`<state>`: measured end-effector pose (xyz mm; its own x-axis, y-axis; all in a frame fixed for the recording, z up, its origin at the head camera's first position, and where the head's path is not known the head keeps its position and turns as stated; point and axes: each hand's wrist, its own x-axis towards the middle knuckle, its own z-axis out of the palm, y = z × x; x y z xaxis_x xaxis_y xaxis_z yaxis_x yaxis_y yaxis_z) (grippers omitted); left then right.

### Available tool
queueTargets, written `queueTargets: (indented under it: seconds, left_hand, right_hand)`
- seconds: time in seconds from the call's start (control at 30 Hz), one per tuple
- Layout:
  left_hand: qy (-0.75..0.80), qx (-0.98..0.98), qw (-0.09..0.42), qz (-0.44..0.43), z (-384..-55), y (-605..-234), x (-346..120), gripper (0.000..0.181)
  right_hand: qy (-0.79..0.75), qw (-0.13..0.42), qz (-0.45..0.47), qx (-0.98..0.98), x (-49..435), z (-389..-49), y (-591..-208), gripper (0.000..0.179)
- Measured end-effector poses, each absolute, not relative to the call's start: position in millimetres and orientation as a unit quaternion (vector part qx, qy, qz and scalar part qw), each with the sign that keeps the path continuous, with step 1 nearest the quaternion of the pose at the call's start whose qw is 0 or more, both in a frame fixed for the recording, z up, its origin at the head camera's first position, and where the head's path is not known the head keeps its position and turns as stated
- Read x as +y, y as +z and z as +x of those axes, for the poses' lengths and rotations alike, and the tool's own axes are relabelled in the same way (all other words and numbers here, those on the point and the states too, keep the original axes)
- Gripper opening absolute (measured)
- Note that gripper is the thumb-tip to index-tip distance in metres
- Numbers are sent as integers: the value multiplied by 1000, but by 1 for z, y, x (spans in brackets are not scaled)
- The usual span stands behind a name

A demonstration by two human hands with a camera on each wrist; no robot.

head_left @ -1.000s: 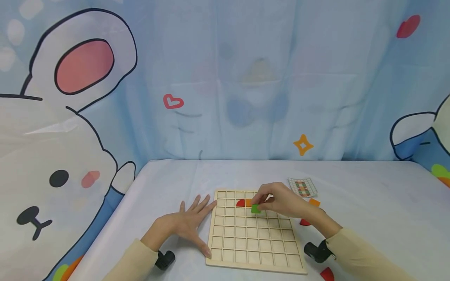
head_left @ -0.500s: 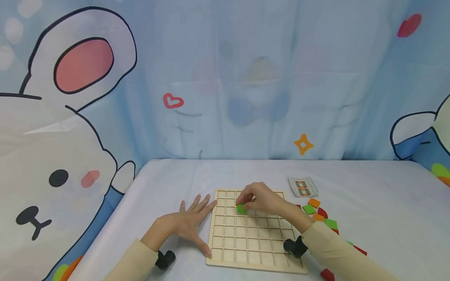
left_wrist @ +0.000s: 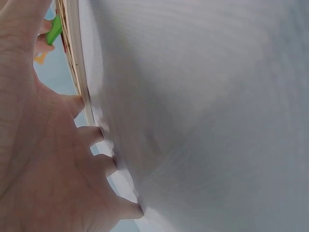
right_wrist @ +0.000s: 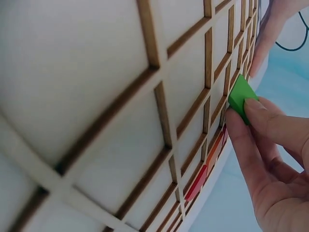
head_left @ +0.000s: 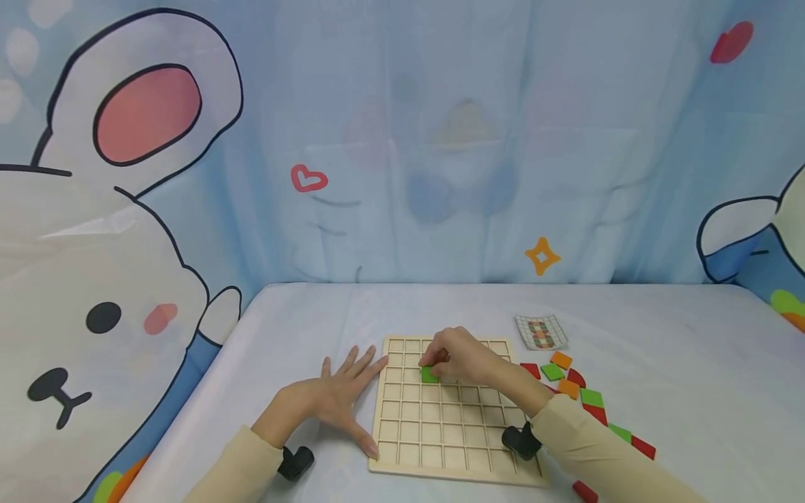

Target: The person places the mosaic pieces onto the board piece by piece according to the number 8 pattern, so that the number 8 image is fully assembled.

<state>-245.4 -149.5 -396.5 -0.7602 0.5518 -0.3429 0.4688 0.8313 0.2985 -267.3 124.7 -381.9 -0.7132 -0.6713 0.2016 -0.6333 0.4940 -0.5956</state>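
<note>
My right hand (head_left: 462, 358) pinches a green square tile (head_left: 430, 375) between thumb and fingers, over the upper left part of a wooden grid board (head_left: 431, 436). In the right wrist view the tile (right_wrist: 242, 96) is tilted, with one edge right at the grid bars. Red (right_wrist: 196, 183) and orange (right_wrist: 212, 151) pieces sit in cells of the same board there; in the head view the right hand hides them. My left hand (head_left: 333, 402) lies spread on the tablecloth, its index fingertip and thumb at the board's left edge. The left wrist view shows those fingertips (left_wrist: 75, 104) touching the surface.
Loose tiles lie right of the board: orange (head_left: 569, 388), green (head_left: 592, 398), red (head_left: 643, 448) and several others, partly beside the right sleeve. A small printed pattern card (head_left: 541, 332) lies behind them. A patterned curtain (head_left: 453, 140) hangs behind the white table (head_left: 704, 363).
My right hand has moved left across the board with the green tile, then stayed nearly in place. Its arm now uncovers more loose tiles at right. The left hand has not moved.
</note>
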Motion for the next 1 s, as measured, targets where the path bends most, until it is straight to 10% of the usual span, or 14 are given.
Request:
queueTargets:
  seconds: [1.0]
  left_hand:
    - [101, 932, 214, 275, -244, -393, -150, 135]
  right_hand:
    - [-285, 9, -318, 904, 108, -260, -378, 16]
